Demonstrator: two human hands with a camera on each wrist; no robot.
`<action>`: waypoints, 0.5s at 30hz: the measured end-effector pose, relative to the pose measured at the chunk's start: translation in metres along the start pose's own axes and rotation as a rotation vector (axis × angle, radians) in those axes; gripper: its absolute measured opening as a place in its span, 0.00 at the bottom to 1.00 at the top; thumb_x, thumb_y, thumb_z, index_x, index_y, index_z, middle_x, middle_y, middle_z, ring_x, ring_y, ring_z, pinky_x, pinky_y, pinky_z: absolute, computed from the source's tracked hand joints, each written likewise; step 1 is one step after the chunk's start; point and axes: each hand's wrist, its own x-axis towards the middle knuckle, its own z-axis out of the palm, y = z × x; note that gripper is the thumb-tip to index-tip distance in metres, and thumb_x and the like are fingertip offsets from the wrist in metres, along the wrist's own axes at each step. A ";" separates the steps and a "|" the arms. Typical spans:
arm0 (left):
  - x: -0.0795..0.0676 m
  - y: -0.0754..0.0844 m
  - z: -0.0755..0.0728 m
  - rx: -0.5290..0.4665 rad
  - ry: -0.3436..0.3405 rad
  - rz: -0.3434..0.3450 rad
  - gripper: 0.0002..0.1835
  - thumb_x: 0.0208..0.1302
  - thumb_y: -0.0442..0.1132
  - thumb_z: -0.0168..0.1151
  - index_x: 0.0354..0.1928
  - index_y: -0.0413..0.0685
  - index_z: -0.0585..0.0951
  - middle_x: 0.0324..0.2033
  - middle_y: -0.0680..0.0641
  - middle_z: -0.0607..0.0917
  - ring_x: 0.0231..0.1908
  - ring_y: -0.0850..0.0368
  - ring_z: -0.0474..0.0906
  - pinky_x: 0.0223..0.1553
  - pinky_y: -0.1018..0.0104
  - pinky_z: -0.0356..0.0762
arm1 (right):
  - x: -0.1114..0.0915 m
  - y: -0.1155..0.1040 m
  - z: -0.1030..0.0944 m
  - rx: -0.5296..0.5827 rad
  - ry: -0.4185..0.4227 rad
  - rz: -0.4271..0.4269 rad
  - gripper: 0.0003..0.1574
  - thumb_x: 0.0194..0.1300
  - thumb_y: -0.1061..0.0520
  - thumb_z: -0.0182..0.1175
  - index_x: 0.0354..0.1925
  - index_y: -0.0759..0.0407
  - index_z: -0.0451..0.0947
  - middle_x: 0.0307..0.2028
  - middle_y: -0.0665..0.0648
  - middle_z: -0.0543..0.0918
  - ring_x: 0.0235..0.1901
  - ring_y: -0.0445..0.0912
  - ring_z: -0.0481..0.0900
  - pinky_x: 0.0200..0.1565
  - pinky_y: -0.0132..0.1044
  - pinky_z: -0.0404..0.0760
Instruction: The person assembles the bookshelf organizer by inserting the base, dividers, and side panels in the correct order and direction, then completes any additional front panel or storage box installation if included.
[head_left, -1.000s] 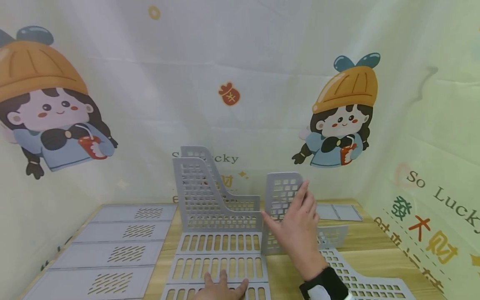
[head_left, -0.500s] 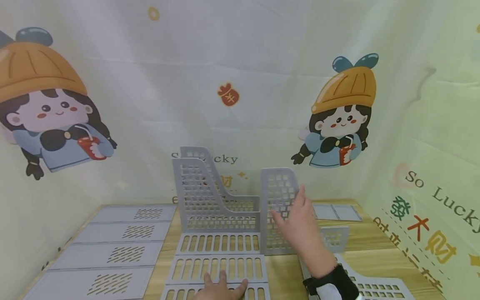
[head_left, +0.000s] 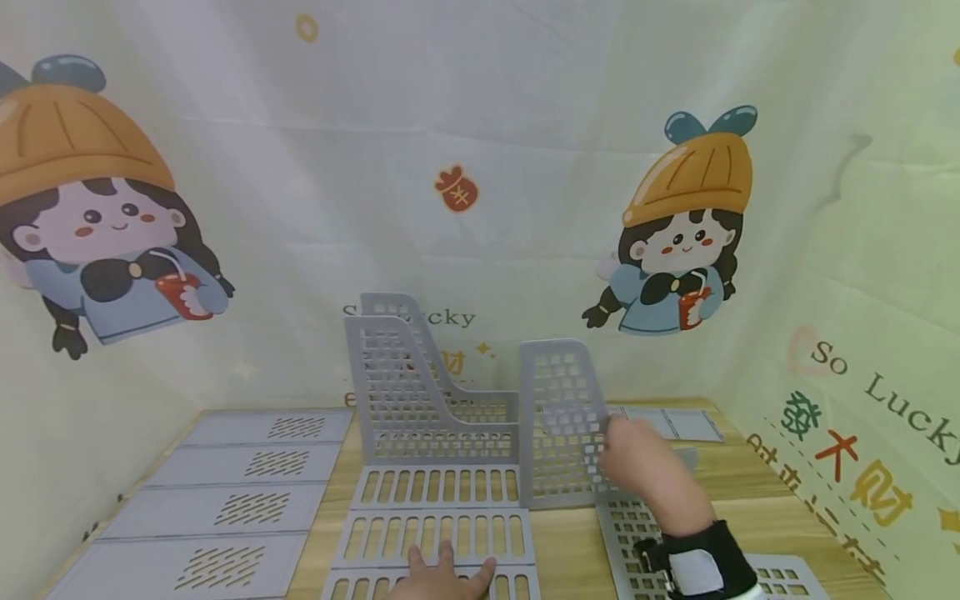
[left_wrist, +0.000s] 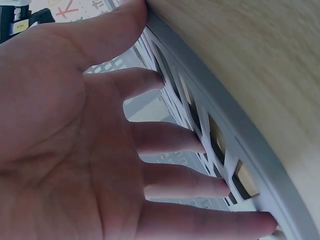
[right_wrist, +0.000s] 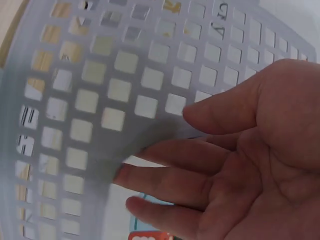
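My right hand point(head_left: 648, 467) grips the outer edge of an upright grey lattice side panel point(head_left: 528, 433) of a file holder. In the right wrist view the thumb of the right hand point(right_wrist: 240, 150) lies over the face of the lattice panel point(right_wrist: 125, 140), with the other fingers at its curved edge. To the left stand two similar panels with stepped, curved tops, the nearer lattice panel point(head_left: 442, 457) partly covering the farther panel point(head_left: 384, 300). My left hand point(head_left: 446, 577) rests with spread fingers on a flat slotted grey panel point(head_left: 435, 510).
Several flat grey panels point(head_left: 217, 492) with slanted slots lie on the wooden table point(head_left: 566, 550) at left. Another flat lattice panel point(head_left: 787, 567) lies at front right, partly under the right forearm. Behind the right hand lies a pale sheet point(head_left: 690, 425). A printed cloth point(head_left: 525, 233) backs the table.
The upright lattice panel shifts slightly left, then stays nearly in place. My right hand slides down and right along its edge, fingers going from extended to curled. The left hand stays put.
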 end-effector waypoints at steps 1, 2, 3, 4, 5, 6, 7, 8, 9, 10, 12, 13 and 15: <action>0.001 0.000 0.000 0.001 -0.001 0.002 0.39 0.59 0.74 0.68 0.74 0.87 0.71 0.77 0.38 0.70 0.74 0.15 0.61 0.50 0.19 0.79 | 0.000 -0.001 0.001 -0.001 0.008 -0.004 0.22 0.63 0.69 0.55 0.54 0.82 0.76 0.40 0.70 0.85 0.32 0.52 0.77 0.36 0.48 0.81; 0.001 0.000 -0.001 0.002 -0.003 0.002 0.39 0.59 0.74 0.69 0.74 0.87 0.70 0.77 0.38 0.70 0.74 0.15 0.61 0.50 0.20 0.80 | 0.000 -0.002 0.001 0.003 0.015 -0.005 0.22 0.64 0.69 0.54 0.54 0.82 0.76 0.41 0.72 0.85 0.33 0.53 0.78 0.37 0.49 0.82; 0.002 0.000 -0.001 0.001 -0.006 -0.001 0.39 0.59 0.74 0.69 0.74 0.88 0.70 0.78 0.39 0.70 0.74 0.15 0.61 0.51 0.20 0.80 | 0.000 -0.003 0.001 0.003 0.023 -0.007 0.21 0.65 0.68 0.54 0.53 0.82 0.76 0.40 0.72 0.85 0.33 0.53 0.78 0.37 0.50 0.82; 0.002 0.001 -0.001 -0.002 -0.007 -0.005 0.40 0.59 0.74 0.69 0.74 0.88 0.70 0.78 0.39 0.70 0.74 0.15 0.61 0.51 0.20 0.80 | 0.000 -0.003 0.002 0.002 0.027 -0.008 0.20 0.67 0.67 0.54 0.53 0.82 0.76 0.40 0.72 0.84 0.33 0.54 0.78 0.38 0.51 0.82; 0.003 0.001 -0.001 -0.007 -0.011 -0.011 0.40 0.58 0.74 0.69 0.74 0.88 0.70 0.78 0.39 0.70 0.74 0.15 0.60 0.51 0.20 0.79 | 0.000 -0.004 0.002 0.004 0.028 -0.005 0.19 0.69 0.66 0.54 0.52 0.82 0.76 0.39 0.72 0.84 0.33 0.54 0.78 0.38 0.51 0.82; 0.003 0.001 -0.001 -0.008 -0.014 -0.013 0.40 0.58 0.74 0.69 0.74 0.88 0.70 0.78 0.39 0.69 0.74 0.15 0.60 0.51 0.20 0.79 | -0.001 -0.004 0.002 0.005 0.030 -0.005 0.18 0.70 0.65 0.55 0.51 0.81 0.77 0.38 0.72 0.84 0.33 0.54 0.78 0.38 0.52 0.82; 0.004 0.001 -0.001 -0.014 -0.016 -0.017 0.40 0.58 0.74 0.70 0.74 0.88 0.70 0.78 0.39 0.69 0.75 0.15 0.60 0.52 0.19 0.78 | -0.001 -0.004 0.003 0.011 0.026 -0.002 0.18 0.72 0.64 0.55 0.50 0.81 0.77 0.38 0.71 0.84 0.33 0.54 0.78 0.37 0.51 0.82; 0.004 0.002 -0.001 -0.014 -0.019 -0.020 0.40 0.58 0.74 0.70 0.74 0.88 0.70 0.78 0.39 0.69 0.75 0.16 0.60 0.52 0.19 0.78 | -0.001 -0.005 0.003 0.015 0.023 -0.001 0.18 0.73 0.63 0.56 0.50 0.81 0.77 0.38 0.71 0.84 0.33 0.54 0.78 0.37 0.51 0.82; 0.005 0.002 0.000 -0.014 -0.020 -0.023 0.40 0.58 0.74 0.70 0.74 0.88 0.70 0.78 0.39 0.69 0.75 0.16 0.60 0.52 0.19 0.78 | -0.001 -0.004 0.003 0.017 0.022 -0.003 0.18 0.74 0.63 0.56 0.49 0.81 0.77 0.37 0.71 0.84 0.33 0.53 0.78 0.38 0.51 0.83; 0.005 0.002 0.000 -0.016 -0.021 -0.024 0.40 0.58 0.73 0.70 0.74 0.88 0.70 0.78 0.39 0.69 0.75 0.16 0.60 0.53 0.19 0.78 | -0.001 -0.004 0.003 0.021 0.020 -0.004 0.18 0.74 0.62 0.56 0.49 0.81 0.77 0.37 0.70 0.84 0.32 0.53 0.78 0.37 0.51 0.82; 0.005 0.002 0.001 -0.009 -0.019 -0.028 0.41 0.57 0.74 0.70 0.74 0.88 0.70 0.78 0.39 0.69 0.75 0.15 0.59 0.53 0.19 0.78 | -0.001 -0.005 0.004 0.034 0.017 -0.016 0.16 0.75 0.62 0.56 0.47 0.78 0.78 0.35 0.68 0.83 0.31 0.52 0.77 0.36 0.50 0.82; 0.004 0.002 0.001 -0.009 -0.017 -0.027 0.41 0.57 0.73 0.70 0.74 0.87 0.70 0.78 0.39 0.69 0.75 0.15 0.59 0.53 0.19 0.78 | -0.002 -0.006 0.005 0.044 0.012 -0.021 0.15 0.76 0.62 0.56 0.46 0.77 0.78 0.33 0.66 0.82 0.30 0.52 0.76 0.34 0.48 0.80; 0.003 0.002 0.000 -0.016 -0.015 -0.024 0.41 0.58 0.72 0.71 0.75 0.86 0.70 0.79 0.38 0.68 0.75 0.14 0.58 0.54 0.18 0.77 | -0.003 -0.010 0.007 0.071 0.006 -0.039 0.12 0.77 0.62 0.56 0.43 0.73 0.77 0.30 0.63 0.79 0.28 0.51 0.75 0.32 0.45 0.77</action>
